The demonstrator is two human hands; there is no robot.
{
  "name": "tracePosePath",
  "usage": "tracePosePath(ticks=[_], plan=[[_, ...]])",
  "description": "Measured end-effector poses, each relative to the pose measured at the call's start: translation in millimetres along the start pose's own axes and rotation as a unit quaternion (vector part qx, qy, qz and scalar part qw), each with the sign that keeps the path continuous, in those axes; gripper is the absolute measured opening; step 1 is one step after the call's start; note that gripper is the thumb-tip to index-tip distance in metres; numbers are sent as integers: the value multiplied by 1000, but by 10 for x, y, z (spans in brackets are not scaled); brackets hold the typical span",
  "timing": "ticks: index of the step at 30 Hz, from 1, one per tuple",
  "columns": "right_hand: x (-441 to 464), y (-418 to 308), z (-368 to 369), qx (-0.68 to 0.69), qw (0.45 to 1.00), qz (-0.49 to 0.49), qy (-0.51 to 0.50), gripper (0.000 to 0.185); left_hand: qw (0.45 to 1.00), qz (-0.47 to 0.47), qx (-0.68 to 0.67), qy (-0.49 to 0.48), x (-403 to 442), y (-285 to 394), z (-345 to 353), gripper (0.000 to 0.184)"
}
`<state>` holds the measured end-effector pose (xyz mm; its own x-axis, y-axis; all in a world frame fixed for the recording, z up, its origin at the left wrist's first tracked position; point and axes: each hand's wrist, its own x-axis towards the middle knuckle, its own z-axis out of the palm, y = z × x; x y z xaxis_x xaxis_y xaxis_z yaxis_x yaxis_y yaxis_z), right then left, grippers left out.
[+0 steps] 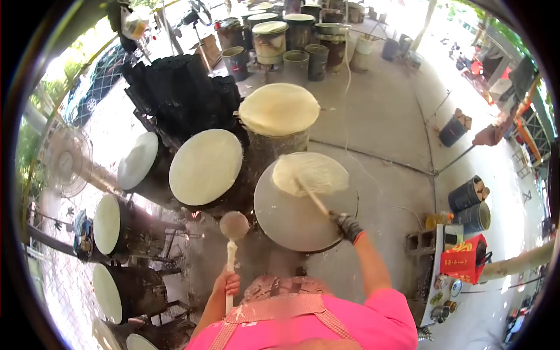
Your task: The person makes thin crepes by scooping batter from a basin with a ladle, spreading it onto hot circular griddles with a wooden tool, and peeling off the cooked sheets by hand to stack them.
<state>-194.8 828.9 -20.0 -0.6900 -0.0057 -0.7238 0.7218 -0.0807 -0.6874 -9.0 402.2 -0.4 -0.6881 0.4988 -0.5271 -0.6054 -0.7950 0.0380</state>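
My left hand [228, 282] is closed around the pale handle of a ladle [234, 225]. Batter coats the upper handle, and the bowl hangs just left of a round griddle [280, 224]. My right hand [347, 226], in a dark glove, grips a wooden spreader [314, 197] over the griddle's right side. The spreader's far end rests in a pool of pale batter [332, 172] on the far part of the plate; its tip is hard to make out. Behind the griddle, a drum bears a domed, pale round top [280, 109].
To the left stand several drums with pale round tops, among them a tilted one [206, 167]. Blackened upright pieces [175, 96] rise behind them. Lidded buckets [270, 44] crowd the back. On the right are a red bag [464, 261], wood-filled buckets [465, 195] and a side table.
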Motion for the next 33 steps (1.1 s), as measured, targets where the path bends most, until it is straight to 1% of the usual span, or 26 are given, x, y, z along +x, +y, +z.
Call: tracePosePath(ticks=[1, 2, 4, 5, 6, 7, 8, 9, 10, 11, 12, 13, 15, 16, 18, 19, 21, 23, 24, 26, 27, 28, 29, 30, 31, 33], plan=[[9, 29, 81, -58, 997, 19, -47, 20, 998, -19, -59, 6, 23, -6, -57, 40], [-32, 139, 95, -48, 996, 38, -57, 14, 998, -26, -25, 47, -7, -49, -66, 21], [42, 304, -280, -58, 993, 24, -102, 17, 998, -15, -30, 49, -186, -165, -2, 18], [77, 214, -403, -60, 990, 13, -125, 19, 998, -8, -28, 50, -256, -201, -4, 17], [221, 70, -448, 10, 996, -7, -90, 18, 998, 7, -37, 58, -316, -244, -119, 27], [309, -144, -427, 85, 995, -22, -51, 18, 996, 19, -37, 77, -340, -245, -123, 29], [459, -277, -419, 99, 991, -44, -78, 18, 994, 26, -38, 97, -366, -274, -128, 31], [524, -295, -403, 8, 995, -35, -89, 18, 992, 32, -40, 118, -379, -327, -138, 33], [555, -290, -334, -81, 991, -26, -100, 19, 988, 33, -75, 128, -363, -337, -141, 33], [582, -266, -244, -169, 979, -22, -113, 19, 986, 38, -61, 151, -378, -316, -125, 33], [453, -200, -187, -131, 982, 38, -130, 17, 983, 44, -49, 169, -366, -301, -105, 34], [264, -159, -216, -138, 977, 45, -158, 16, 981, 50, -42, 184, -349, -324, -108, 34], [-87, -191, -317, -159, 963, 51, -212, 15, 982, 61, -27, 179, -391, -340, -126, 35], [-134, -256, -397, -146, 971, 47, -185, 18, 982, 69, -18, 176, -398, -352, -124, 36], [488, -284, -441, -37, 988, -57, -137, 19, 983, 72, -42, 163, -425, -394, -72, 36], [729, -303, -408, 24, 988, -103, -111, 20, 983, 70, -50, 161, -465, -403, -45, 36], [664, -708, -229, -136, 983, -103, -72, 20, 987, 57, -111, 101, -483, -448, -146, 35], [393, -760, -58, -217, 967, -39, -129, 20, 983, 49, -176, 35, -509, -479, -219, 33], [335, -772, 20, -261, 952, -14, -157, 21, 985, 38, -157, 63, -530, -471, -176, 35], [624, -159, -392, -166, 956, 15, -240, 22, 983, 45, -163, 73, -573, -476, -143, 35], [396, -213, -485, -210, 949, 96, -213, 21, 982, 52, -169, 71, -556, -511, -169, 35], [187, -332, -536, -206, 946, 67, -242, 21, 975, 60, -206, 62, -565, -559, -325, 36], [92, -448, -550, -197, 941, 37, -271, 22, 976, 69, -202, 47, -561, -607, -343, 36], [355, -475, -481, -106, 964, -33, -242, 22, 977, 75, -194, 36, -581, -629, -313, 37], [828, -408, -378, -6, 973, -99, -208, 22, 980, 77, -183, 30, -620, -623, -262, 37], [991, -682, -220, -75, 978, -136, -136, 18, 980, 82, -177, 38, -623, -639, -182, 37]])
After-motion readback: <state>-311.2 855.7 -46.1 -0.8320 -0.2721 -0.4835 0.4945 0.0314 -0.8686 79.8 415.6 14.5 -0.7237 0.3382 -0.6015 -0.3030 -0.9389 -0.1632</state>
